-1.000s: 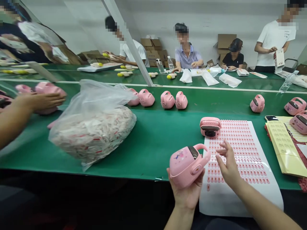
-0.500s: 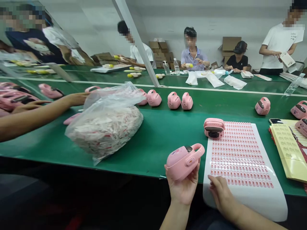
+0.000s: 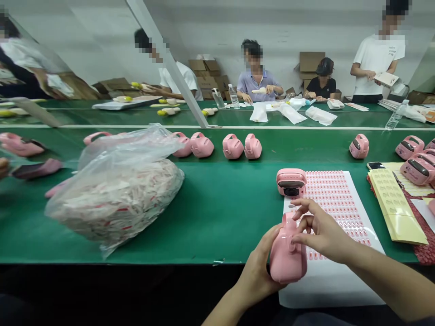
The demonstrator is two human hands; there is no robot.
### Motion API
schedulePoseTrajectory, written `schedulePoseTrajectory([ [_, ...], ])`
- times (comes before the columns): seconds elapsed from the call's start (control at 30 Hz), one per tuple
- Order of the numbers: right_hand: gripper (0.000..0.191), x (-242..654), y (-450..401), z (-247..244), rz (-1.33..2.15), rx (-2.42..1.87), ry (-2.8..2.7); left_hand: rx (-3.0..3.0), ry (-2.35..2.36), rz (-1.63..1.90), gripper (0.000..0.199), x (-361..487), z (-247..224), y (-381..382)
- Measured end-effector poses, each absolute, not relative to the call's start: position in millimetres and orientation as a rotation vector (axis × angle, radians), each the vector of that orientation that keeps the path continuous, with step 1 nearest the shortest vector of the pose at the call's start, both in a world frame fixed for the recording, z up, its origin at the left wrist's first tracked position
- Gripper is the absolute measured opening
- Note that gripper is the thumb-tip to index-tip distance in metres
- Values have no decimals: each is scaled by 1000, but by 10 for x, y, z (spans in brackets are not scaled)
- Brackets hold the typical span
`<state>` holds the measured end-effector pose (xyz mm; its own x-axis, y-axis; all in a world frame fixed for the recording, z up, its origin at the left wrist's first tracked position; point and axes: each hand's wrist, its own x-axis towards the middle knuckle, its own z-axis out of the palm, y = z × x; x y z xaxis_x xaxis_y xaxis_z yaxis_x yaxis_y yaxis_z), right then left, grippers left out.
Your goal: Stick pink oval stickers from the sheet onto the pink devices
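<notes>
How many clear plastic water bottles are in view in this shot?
2. One water bottle stands upright on the far green workbench, in front of the person in a lilac shirt; the other water bottle lies slanted towards that bench's right end. More may be hidden behind the clutter.

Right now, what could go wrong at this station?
The pink unit in the left hand sits partly past the table edge, so a slip could drop it. The sticker sheet also overhangs that edge and might slide or crease. The right hand works close to the second unit on the sheet and could knock it.
</notes>
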<state>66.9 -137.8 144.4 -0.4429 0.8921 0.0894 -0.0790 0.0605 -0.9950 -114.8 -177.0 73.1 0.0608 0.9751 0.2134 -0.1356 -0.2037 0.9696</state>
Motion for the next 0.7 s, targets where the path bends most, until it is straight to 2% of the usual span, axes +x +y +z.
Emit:
schedulePoseTrajectory([
  [0.37, 51, 628, -1414, 1382, 1383, -912, -1616, 1349, 975, 1379, 76, -1128, 769, -1741],
  [0.5, 48, 597, -1442, 1321, 1311, -885, -1608, 1143, 888, 1429, 70, -1126, 771, -1745],
  [0.7, 47, 591, -1460, 1241, 1134, -865, -1675, 1377, 904, 1431, 80, -1146, 740, -1750],
])
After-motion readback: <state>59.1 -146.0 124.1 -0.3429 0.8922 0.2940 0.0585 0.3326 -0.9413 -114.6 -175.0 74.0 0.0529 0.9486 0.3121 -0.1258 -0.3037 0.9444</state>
